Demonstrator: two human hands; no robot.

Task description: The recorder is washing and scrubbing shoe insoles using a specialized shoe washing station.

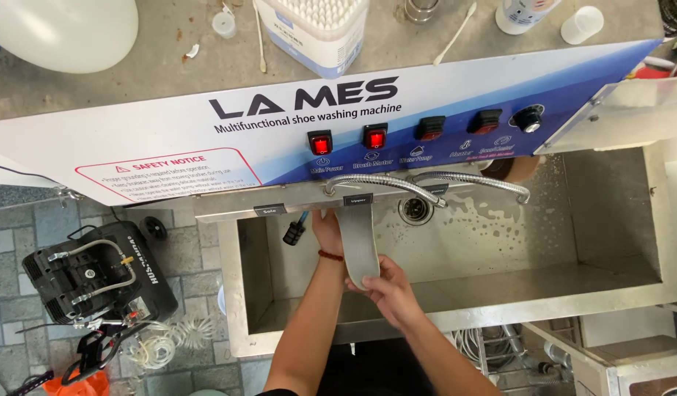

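A black air compressor point(96, 275) sits on the tiled floor at far left. Over the steel sink point(500, 279), the left hand point(326, 229) grips the grey insole's point(359, 242) upper end (under the flexible hoses point(426, 183)); the right hand point(388, 290) pinches its lower end.

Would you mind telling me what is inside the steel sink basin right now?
Inside the sink basin: a round drain, soap foam, and both hands, left hand and right hand, holding a grey insole. The hands and insole cover the basin floor beneath.
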